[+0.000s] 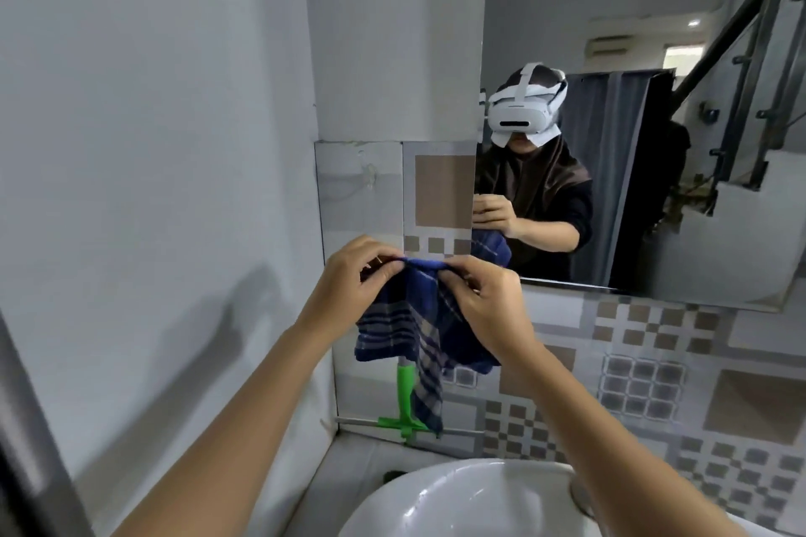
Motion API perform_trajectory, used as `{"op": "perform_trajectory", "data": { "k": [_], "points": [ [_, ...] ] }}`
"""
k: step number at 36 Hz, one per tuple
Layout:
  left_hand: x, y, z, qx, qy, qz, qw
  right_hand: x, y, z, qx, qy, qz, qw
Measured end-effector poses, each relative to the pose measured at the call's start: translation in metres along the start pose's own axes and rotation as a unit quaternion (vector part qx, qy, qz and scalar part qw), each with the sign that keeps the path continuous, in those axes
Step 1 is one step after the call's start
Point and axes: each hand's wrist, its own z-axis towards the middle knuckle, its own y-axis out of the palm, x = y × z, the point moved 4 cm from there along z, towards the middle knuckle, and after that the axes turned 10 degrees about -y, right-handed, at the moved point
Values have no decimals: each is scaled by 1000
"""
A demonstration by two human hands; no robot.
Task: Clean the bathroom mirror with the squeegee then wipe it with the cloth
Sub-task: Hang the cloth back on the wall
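Checked blue cloth (418, 331), pinched along its top edge by left hand (349, 275) and right hand (488, 301) below the mirror (654, 144), green squeegee (405, 401) parked behind: folding it into a flat pad should favour streak-free wiping.

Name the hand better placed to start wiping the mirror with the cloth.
Right, probably. Both hands pinch the blue plaid cloth at its top edge, but the right hand sits just below the mirror, while the left hand fronts the tiled wall.
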Motion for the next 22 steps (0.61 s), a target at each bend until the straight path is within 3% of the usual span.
{"op": "perform_trajectory", "data": {
  "k": [4, 7, 13, 22],
  "points": [
    [-25, 9, -21, -24, -156, -54, 986, -4, 6, 8, -34, -8, -13, 999],
    [-37, 11, -27, -15, -182, -88, 979, -2, 14, 16, -63, -25, -36, 997],
    [-46, -15, 12, 93, -130, -97, 982, 10, 24, 56, -37, -11, -63, 997],
    [-41, -51, 119, 231, -17, -57, 971, 7, 43, 158, 128, -18, -98, 987]
  ]
}}
